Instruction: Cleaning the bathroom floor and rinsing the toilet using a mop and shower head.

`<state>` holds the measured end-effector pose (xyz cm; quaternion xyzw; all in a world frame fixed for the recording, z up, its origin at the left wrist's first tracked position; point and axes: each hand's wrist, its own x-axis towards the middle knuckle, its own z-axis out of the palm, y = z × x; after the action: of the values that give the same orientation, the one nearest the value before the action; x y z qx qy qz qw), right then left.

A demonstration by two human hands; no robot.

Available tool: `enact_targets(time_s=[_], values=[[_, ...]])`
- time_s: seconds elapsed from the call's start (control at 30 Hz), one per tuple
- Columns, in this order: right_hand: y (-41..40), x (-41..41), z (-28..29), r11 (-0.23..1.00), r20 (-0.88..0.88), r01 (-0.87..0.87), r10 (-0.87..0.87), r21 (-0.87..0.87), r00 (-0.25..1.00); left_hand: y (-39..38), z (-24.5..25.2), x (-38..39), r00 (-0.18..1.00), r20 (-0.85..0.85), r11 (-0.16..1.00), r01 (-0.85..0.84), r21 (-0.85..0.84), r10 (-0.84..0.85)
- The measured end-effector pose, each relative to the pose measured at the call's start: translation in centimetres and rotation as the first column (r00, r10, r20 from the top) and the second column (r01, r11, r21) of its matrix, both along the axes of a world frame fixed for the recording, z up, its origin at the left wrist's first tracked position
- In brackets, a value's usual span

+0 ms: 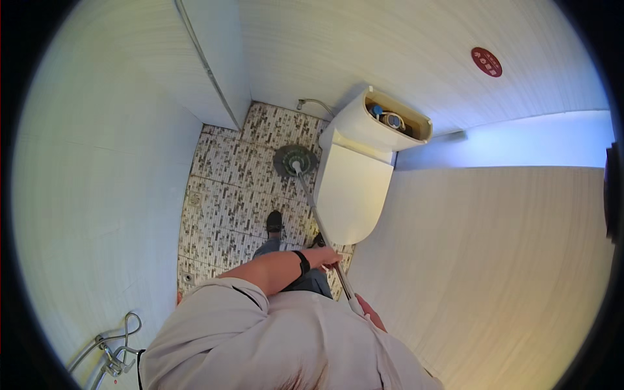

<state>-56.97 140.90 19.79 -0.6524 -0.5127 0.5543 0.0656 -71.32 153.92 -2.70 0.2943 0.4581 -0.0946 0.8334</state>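
Note:
A spin mop's round head lies on the patterned tile floor, just left of the toilet. Its metal handle slants down towards my body, past the edge of the toilet's closed lid. My left hand, below a black wristband, is wrapped around the middle of the handle. Lower down, my right hand is at the pale grip near the handle's top end, partly hidden by my shirt.
The toilet tank has no cover and shows its fittings. A supply hose runs behind it. Walls stand close on both sides. Two floor drains lie near the left wall, and a shower mixer tap is at lower left.

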Motion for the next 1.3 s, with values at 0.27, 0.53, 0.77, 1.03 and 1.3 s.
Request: enact_targets(time_s=[0.27, 0.53, 0.77, 1.03, 1.3], values=[[3.6, -1.1, 2.8, 0.969, -0.049, 0.04, -0.053, -0.243, 0.997, 0.5, 0.4, -1.0, 0.981, 0.024, 0.981, -0.194, 0.016, 0.194], [6.8, -4.3, 2.7, 0.973, -0.179, 0.103, -0.141, -0.207, 0.974, 4.6, 0.1, -4.4, 0.918, -0.003, 0.876, -0.378, 0.299, 0.396], [13.4, -8.3, -5.1, 0.93, -0.25, 0.012, -0.111, -0.366, 0.962, 9.8, -2.2, -8.3, 0.872, -0.396, 0.924, -0.144, 0.354, 0.288], [3.9, -2.3, -4.8, 0.943, -0.161, -0.279, 0.252, -0.181, 0.954, -2.2, -2.8, -4.9, 0.944, -0.31, 0.983, -0.063, 0.172, 0.115], [7.1, -5.2, -6.7, 0.897, 0.002, -0.404, 0.411, -0.18, 0.912, 0.6, -8.5, -8.3, 0.922, -0.316, 0.959, -0.153, 0.237, 0.225]])
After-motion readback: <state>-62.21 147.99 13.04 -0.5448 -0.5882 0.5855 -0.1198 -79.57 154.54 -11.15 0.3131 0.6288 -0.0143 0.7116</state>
